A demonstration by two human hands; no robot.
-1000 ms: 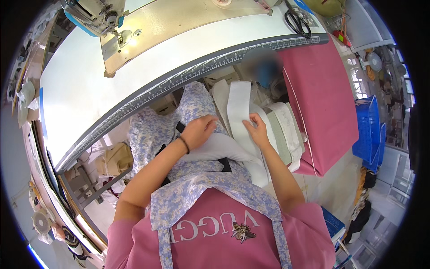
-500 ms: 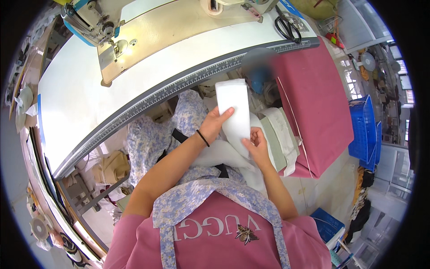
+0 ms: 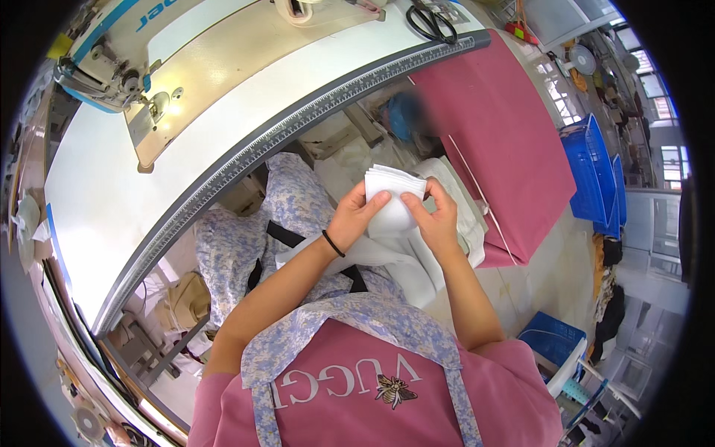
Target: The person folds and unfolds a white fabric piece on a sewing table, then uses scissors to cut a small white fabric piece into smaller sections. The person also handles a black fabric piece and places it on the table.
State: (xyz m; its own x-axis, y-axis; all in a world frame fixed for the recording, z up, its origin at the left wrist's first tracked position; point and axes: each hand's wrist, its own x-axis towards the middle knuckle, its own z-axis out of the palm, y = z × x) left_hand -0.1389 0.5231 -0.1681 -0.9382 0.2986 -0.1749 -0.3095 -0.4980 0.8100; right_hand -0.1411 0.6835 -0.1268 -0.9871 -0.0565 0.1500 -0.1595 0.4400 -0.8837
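Both my hands closed on a folded white cloth [image 3: 393, 195], left hand [image 3: 356, 220] pinching its left side, right hand [image 3: 436, 217] pinching its right side, cloth up over my lap, near the white counter [image 3: 104, 201], scissors [image 3: 432, 22] far off up top

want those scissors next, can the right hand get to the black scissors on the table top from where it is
Probably not right away. The right hand and left hand both hold the folded white fabric over the lap. The black scissors lie at the sewing table's far edge; nothing blocks the path, but it looks a long stretch.
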